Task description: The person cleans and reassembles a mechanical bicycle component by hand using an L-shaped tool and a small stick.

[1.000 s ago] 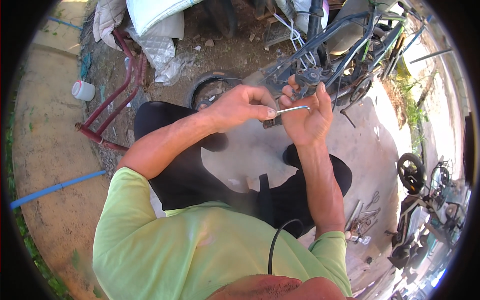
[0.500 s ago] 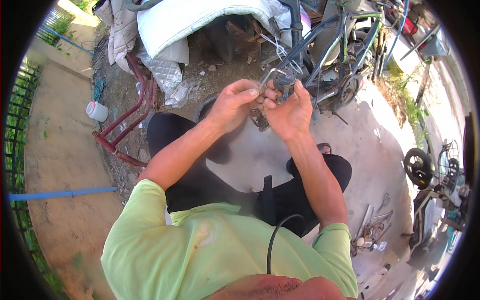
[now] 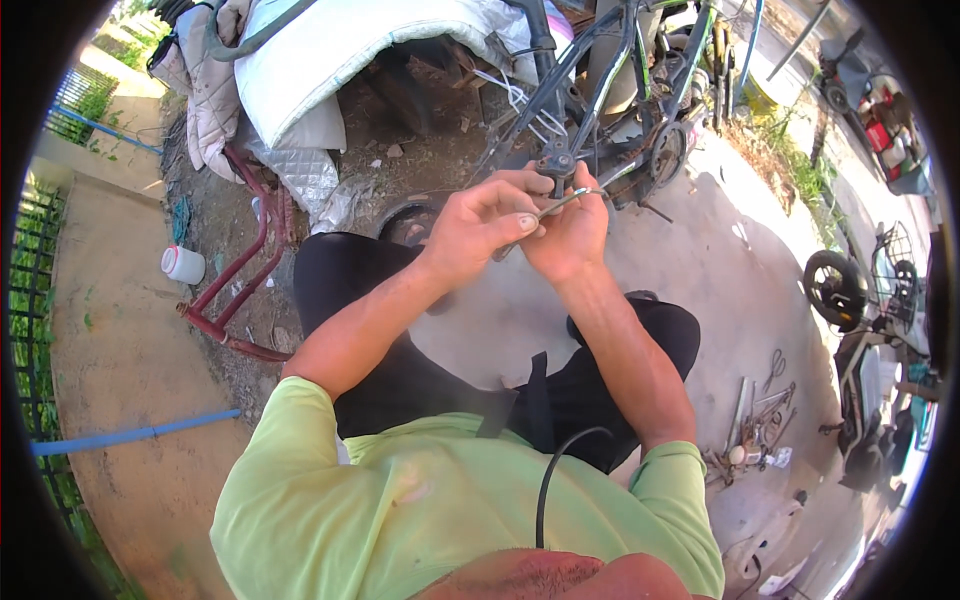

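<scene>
My left hand (image 3: 478, 222) is closed on a thin metal hex key (image 3: 560, 204), which slants up to the right across the palm side of my right hand (image 3: 572, 238). My right hand is closed around a dark metal bicycle part (image 3: 557, 162), its fingers partly hidden by my left hand and the part. Both hands are close together over my crossed legs in black trousers (image 3: 650, 345). Just beyond them stand dark bicycle frames and tubes (image 3: 668, 150), and a black tyre (image 3: 398, 220) lies on the ground, partly hidden.
A red bicycle frame (image 3: 262, 240) and white tub (image 3: 184, 263) lie at left. A white quilted cover (image 3: 300, 70) is at top. Loose tools (image 3: 760, 420) lie on the concrete at right, with a small wheeled vehicle (image 3: 835, 290) beyond. A blue pipe (image 3: 135, 428) crosses the left ground.
The hex key has swung from angled upward beside the dark part, half a second ago, down across my right palm. My left hand has turned and moved slightly lower.
</scene>
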`<state>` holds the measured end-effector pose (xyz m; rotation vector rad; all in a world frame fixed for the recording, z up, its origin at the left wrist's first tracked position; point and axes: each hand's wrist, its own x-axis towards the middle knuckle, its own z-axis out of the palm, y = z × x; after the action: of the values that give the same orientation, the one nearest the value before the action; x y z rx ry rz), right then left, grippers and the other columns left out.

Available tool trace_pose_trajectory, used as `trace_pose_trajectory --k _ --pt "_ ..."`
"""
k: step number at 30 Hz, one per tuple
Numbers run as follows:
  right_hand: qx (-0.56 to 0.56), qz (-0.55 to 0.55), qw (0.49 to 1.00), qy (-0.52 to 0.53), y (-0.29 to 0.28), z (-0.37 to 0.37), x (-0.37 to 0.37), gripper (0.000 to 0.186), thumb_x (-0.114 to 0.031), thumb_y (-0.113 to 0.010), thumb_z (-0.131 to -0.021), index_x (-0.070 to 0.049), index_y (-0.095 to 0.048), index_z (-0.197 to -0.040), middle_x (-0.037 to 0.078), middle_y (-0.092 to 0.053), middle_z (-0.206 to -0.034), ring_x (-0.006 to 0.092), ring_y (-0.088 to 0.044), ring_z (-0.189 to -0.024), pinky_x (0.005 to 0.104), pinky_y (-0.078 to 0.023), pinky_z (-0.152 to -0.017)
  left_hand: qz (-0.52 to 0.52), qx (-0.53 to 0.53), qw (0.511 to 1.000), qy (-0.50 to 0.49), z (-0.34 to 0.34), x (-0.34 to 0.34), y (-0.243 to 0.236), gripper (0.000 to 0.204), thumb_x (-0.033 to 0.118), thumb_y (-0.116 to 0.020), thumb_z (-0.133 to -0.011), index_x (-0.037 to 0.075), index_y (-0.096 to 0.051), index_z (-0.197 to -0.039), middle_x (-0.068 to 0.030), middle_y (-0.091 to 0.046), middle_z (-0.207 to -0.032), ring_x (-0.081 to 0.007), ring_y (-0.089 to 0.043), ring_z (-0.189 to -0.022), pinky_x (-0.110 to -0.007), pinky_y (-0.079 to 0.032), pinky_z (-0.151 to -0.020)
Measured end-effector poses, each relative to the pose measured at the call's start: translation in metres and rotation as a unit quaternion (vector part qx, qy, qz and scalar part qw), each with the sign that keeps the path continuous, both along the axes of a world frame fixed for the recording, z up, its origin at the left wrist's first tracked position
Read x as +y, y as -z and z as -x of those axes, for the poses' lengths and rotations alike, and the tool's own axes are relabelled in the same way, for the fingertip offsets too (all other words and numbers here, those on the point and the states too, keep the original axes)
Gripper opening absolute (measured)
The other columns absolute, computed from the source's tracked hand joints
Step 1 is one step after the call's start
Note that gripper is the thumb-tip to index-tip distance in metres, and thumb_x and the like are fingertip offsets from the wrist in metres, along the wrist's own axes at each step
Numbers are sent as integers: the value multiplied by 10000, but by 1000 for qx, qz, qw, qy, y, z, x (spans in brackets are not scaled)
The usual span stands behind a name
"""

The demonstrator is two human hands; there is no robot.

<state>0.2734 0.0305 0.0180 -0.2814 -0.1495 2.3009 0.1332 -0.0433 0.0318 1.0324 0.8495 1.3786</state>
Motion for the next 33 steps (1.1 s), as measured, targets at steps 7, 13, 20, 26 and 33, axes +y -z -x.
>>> trace_pose_trajectory --k 7,13,20,26,33 --pt "23 52 998 38 25 -9 9 435 -471 -467 -1056 -62 -613 -1069 55 -648 -1000 205 -630 -980 352 -515 -921 21 -77 994 76 -9 24 21 76 6 -655 -961 -20 -665 -1031 -153 -613 -1332 -264 -642 -1215 -384 -548 -1003" --pt "-165 75 981 65 3 -4 8 478 -551 -496 -1019 -96 -634 -1064 59 -652 -999 183 -639 -894 328 -534 -755 -27 -52 994 90 -11 27 16 67 -19 -645 -958 -24 -662 -1023 -162 -563 -1410 -262 -627 -1214 -388 -534 -1008" --pt "-77 38 996 -4 33 -14 15 462 -519 -541 -1005 -86 -646 -1127 61 -668 -1042 180 -621 -851 347 -532 -771 -21 -98 992 72 10 20 6 77 34 -643 -978 4 -660 -1047 -183 -574 -1391 -273 -656 -1160 -392 -546 -948" --pt "-151 -180 970 67 16 -29 15 435 -355 -603 -978 -51 -541 -1283 100 -636 -1182 133 -480 -677 282 -373 -608 -20 -276 953 124 40 6 -25 181 88 -616 -981 45 -600 -1157 -192 -692 -1065 -297 -687 -833 -390 -560 -754" --pt "-185 -217 954 90 13 -42 13 437 -270 -609 -939 -44 -510 -1299 128 -623 -1232 147 -517 -719 260 -394 -620 18 -178 971 158 38 1 -37 433 68 -589 -969 -38 -487 -1376 -192 -697 -963 -285 -689 -713 -403 -549 -636"
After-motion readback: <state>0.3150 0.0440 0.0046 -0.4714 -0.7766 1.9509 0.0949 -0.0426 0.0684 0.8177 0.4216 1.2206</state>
